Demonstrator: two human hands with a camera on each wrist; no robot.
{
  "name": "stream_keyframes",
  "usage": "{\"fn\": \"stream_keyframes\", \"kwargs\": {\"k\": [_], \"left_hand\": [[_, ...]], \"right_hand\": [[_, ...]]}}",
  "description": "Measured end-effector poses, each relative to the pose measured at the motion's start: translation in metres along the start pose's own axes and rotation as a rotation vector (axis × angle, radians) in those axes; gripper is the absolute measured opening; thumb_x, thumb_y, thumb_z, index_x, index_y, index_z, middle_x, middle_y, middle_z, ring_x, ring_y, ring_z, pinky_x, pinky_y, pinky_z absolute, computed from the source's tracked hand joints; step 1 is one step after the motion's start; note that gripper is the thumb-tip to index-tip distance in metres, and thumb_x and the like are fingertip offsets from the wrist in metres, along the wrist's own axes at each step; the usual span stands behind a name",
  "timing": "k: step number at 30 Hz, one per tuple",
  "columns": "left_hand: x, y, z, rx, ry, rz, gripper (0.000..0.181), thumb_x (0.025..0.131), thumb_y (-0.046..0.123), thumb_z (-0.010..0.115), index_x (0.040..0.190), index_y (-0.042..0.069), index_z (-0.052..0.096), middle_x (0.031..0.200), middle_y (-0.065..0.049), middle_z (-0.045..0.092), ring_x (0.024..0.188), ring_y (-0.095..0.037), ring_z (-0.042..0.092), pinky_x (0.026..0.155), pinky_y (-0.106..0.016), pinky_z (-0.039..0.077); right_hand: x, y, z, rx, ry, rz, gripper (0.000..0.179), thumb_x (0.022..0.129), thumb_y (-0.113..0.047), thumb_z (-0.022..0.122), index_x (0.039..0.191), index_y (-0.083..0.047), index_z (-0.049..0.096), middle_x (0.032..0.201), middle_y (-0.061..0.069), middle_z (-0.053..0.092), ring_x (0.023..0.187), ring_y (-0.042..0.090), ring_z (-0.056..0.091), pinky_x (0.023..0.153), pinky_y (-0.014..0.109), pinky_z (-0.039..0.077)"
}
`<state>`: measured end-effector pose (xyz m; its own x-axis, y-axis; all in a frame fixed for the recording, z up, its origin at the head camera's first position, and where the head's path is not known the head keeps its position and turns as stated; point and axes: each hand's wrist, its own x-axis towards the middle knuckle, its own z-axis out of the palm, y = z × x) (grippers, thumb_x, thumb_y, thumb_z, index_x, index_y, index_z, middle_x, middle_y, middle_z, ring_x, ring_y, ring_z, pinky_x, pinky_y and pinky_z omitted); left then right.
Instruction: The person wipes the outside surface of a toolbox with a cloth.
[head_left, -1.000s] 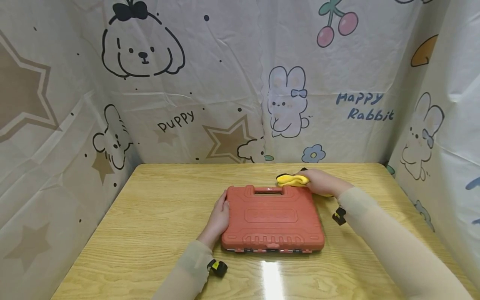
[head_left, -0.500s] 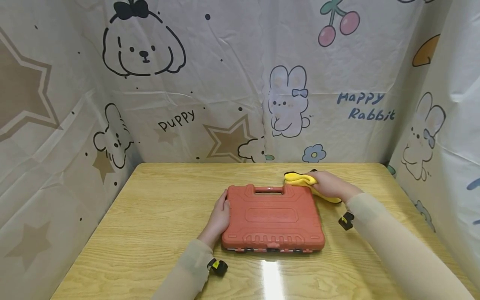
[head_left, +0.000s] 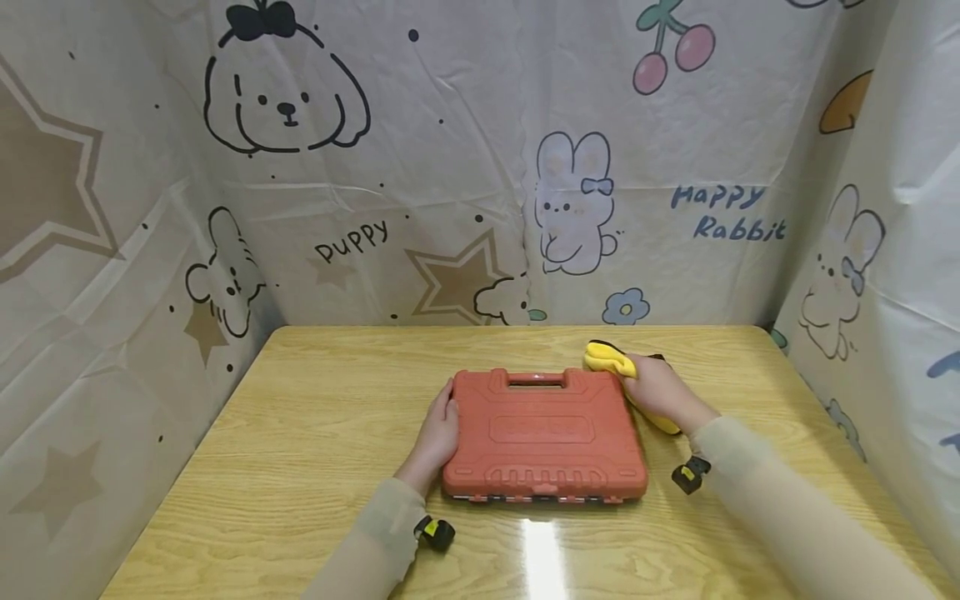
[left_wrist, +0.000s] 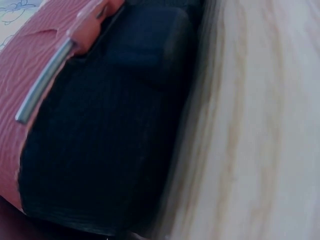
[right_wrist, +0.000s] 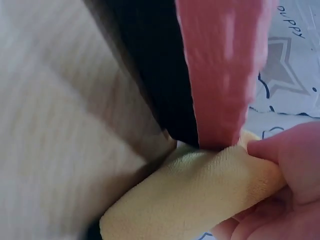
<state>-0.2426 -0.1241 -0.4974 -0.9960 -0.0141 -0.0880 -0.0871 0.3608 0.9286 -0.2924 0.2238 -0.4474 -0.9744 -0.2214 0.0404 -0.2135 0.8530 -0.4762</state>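
Observation:
A red plastic tool case [head_left: 551, 433] with a carry handle lies flat on the table, its handle toward the back wall. In the left wrist view, the case's black lower half [left_wrist: 100, 140] and a metal hinge pin [left_wrist: 45, 82] show close up. Along the case's left side rests my left hand [head_left: 437, 433], fingers stretched along the edge. At the back right corner my right hand [head_left: 660, 390] grips a folded yellow cloth [head_left: 609, 360] with black edging. The right wrist view shows that cloth [right_wrist: 195, 195] against the case's corner, pinched between thumb and fingers.
The wooden table [head_left: 322, 417] ends at a hanging fabric backdrop [head_left: 450, 167] with cartoon prints, which also closes off both sides. A bright light reflection lies on the table in front of the case.
My right hand has moved right with the cloth and then toward me, from the case's back edge round to its right corner. The left hand and the case stay put.

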Motion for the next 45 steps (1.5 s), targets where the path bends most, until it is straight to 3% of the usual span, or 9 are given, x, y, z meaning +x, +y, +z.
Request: {"fn": "stream_keyframes", "kwargs": {"k": [5, 10, 16, 25, 45], "left_hand": [[0.001, 0.001, 0.0, -0.004, -0.003, 0.004, 0.053, 0.113, 0.016, 0.026, 0.165, 0.004, 0.019, 0.168, -0.027, 0.021, 0.156, -0.044, 0.017, 0.127, -0.06, 0.016], [0.0, 0.002, 0.0, 0.003, -0.005, 0.004, 0.053, 0.114, 0.017, 0.026, 0.165, 0.004, 0.019, 0.168, -0.026, 0.021, 0.156, -0.045, 0.017, 0.127, -0.061, 0.016], [0.001, 0.0, 0.0, 0.011, -0.005, 0.004, 0.053, 0.114, 0.017, 0.026, 0.165, 0.004, 0.019, 0.168, -0.026, 0.021, 0.157, -0.044, 0.017, 0.128, -0.059, 0.016], [0.001, -0.001, 0.0, 0.003, -0.004, 0.005, 0.053, 0.114, 0.017, 0.027, 0.165, 0.004, 0.02, 0.168, -0.026, 0.021, 0.157, -0.044, 0.017, 0.128, -0.059, 0.016], [0.001, 0.0, 0.0, -0.008, -0.013, 0.004, 0.053, 0.113, 0.016, 0.027, 0.164, 0.003, 0.019, 0.168, -0.026, 0.02, 0.157, -0.044, 0.015, 0.128, -0.059, 0.015]], "right_hand": [[-0.012, -0.002, 0.004, 0.017, 0.002, 0.091, 0.023, 0.105, -0.015, 0.054, 0.112, 0.004, 0.063, 0.094, 0.017, 0.067, 0.081, 0.025, 0.058, 0.073, 0.044, 0.053], [-0.022, -0.002, 0.008, 0.014, 0.019, 0.133, 0.035, 0.106, -0.017, 0.054, 0.127, 0.01, 0.061, 0.108, 0.025, 0.07, 0.085, 0.026, 0.063, 0.078, 0.048, 0.057], [-0.034, -0.003, 0.01, 0.049, 0.017, 0.174, 0.033, 0.106, -0.02, 0.052, 0.119, 0.009, 0.061, 0.091, 0.017, 0.066, 0.073, 0.021, 0.059, 0.065, 0.037, 0.053], [-0.051, -0.006, 0.011, 0.069, 0.007, 0.191, 0.027, 0.107, -0.023, 0.052, 0.103, 0.002, 0.059, 0.073, 0.006, 0.051, 0.062, 0.017, 0.053, 0.053, 0.03, 0.045], [-0.101, -0.013, 0.019, 0.087, 0.047, 0.142, 0.02, 0.105, -0.02, 0.056, 0.096, -0.003, 0.06, 0.07, 0.003, 0.051, 0.059, 0.015, 0.05, 0.052, 0.029, 0.043]]}}
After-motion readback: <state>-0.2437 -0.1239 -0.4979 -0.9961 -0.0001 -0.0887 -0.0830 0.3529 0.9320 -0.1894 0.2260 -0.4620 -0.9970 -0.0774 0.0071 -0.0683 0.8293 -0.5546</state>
